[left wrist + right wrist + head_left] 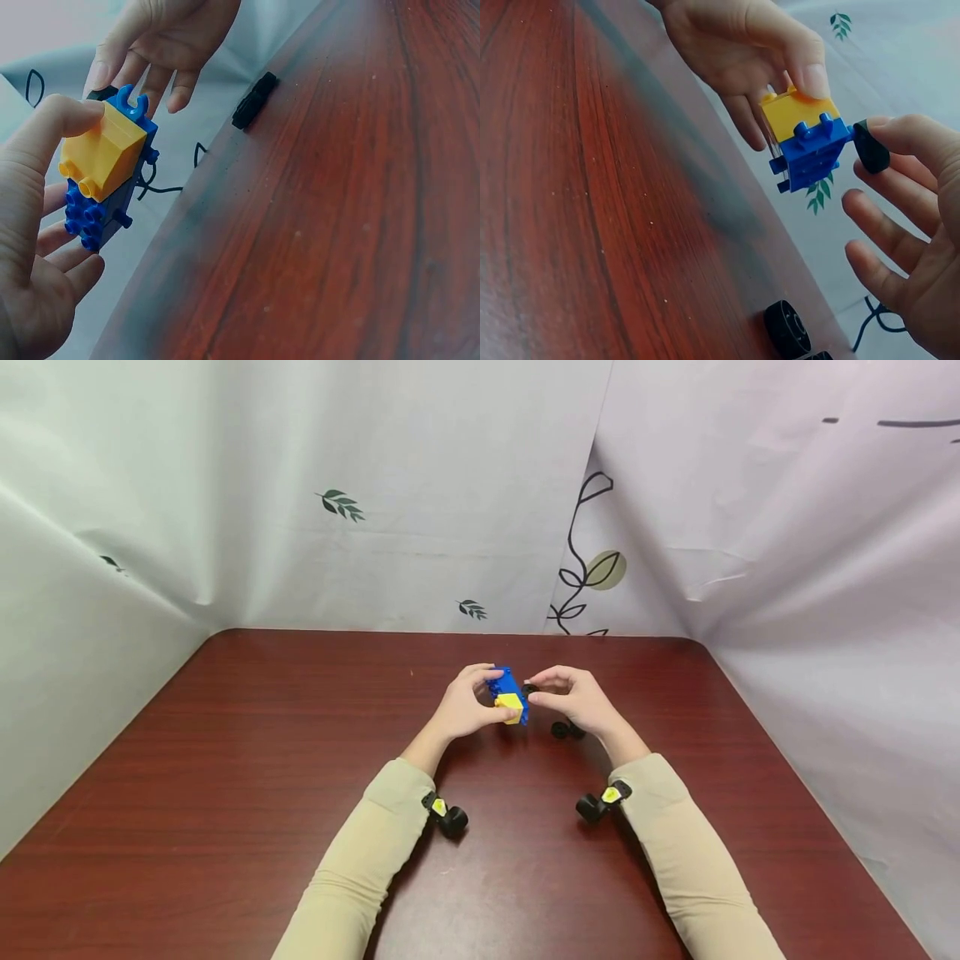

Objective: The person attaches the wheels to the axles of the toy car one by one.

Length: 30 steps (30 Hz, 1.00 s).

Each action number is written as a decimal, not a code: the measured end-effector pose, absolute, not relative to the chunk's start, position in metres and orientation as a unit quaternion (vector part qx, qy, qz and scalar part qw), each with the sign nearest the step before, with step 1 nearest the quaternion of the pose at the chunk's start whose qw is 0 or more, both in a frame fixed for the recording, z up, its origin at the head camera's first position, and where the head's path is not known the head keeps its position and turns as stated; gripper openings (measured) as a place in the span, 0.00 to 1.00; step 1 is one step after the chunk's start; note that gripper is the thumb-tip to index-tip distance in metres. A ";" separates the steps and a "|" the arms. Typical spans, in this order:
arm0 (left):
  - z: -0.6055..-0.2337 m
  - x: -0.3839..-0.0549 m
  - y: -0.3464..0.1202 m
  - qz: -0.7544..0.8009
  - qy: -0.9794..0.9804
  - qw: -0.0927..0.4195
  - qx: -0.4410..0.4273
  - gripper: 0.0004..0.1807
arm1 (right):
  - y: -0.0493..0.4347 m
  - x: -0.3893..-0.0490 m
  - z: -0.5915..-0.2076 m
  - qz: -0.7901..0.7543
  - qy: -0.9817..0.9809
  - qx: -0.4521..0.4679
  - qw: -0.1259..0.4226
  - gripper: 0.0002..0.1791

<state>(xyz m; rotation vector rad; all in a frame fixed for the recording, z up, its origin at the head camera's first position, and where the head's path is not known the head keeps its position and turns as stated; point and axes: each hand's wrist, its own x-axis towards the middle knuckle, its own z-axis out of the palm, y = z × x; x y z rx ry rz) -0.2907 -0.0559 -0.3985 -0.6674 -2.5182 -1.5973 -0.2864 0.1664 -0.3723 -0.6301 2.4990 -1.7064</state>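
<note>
My left hand grips a toy vehicle base made of blue building-block parts, with studs, side pegs and a hook at one end. A yellow sloped block sits on top of it under my left thumb. Between thumb and fingers, my right hand pinches a black toy wheel. In the right wrist view the wheel is right at a peg on the blue base's side. Both hands hold these parts up over the table.
More black wheels lie on the dark red wooden table, below the right hand; one wheel stands on its tread. White curtains with leaf prints hang behind the table's far edge and at its sides.
</note>
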 end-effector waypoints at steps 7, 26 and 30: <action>-0.399 -0.290 -0.057 -0.523 -0.822 0.038 -0.220 0.37 | 0.162 -0.284 -0.372 -0.547 0.809 -0.211 0.033 0.18; -0.394 -0.286 -0.051 -0.545 -0.805 0.039 -0.233 0.36 | 0.154 -0.279 -0.366 -0.573 0.796 -0.193 0.026 0.13; -0.390 -0.282 -0.048 -0.546 -0.801 0.048 -0.240 0.37 | 0.153 -0.278 -0.366 -0.588 0.791 -0.166 0.037 0.14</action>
